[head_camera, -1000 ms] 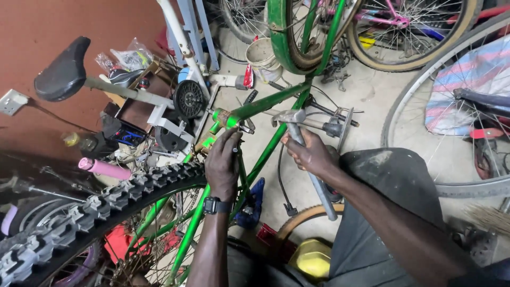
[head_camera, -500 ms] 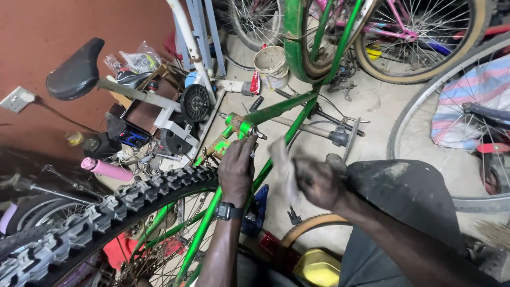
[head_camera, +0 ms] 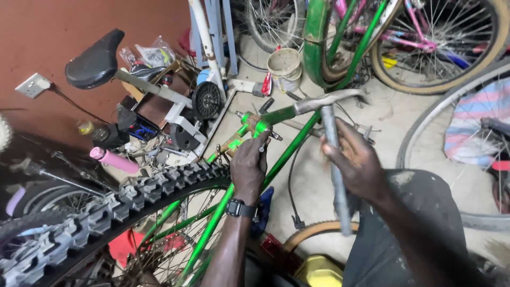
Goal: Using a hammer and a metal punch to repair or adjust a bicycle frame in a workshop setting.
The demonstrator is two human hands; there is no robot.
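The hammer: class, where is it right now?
Head view, right of centre: the right hand grips the hammer by its handle, its head resting on the green frame, beside the left hand.

Bicycle repair workshop: wheels (head_camera: pixel 441 42), frames (head_camera: pixel 287 154).

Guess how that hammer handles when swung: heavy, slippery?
The hammer looks all metal, so probably stiff and head-heavy for its size. Its bare grey shaft shows no grip sleeve, so it may slip in the right hand gripping it mid-shaft.
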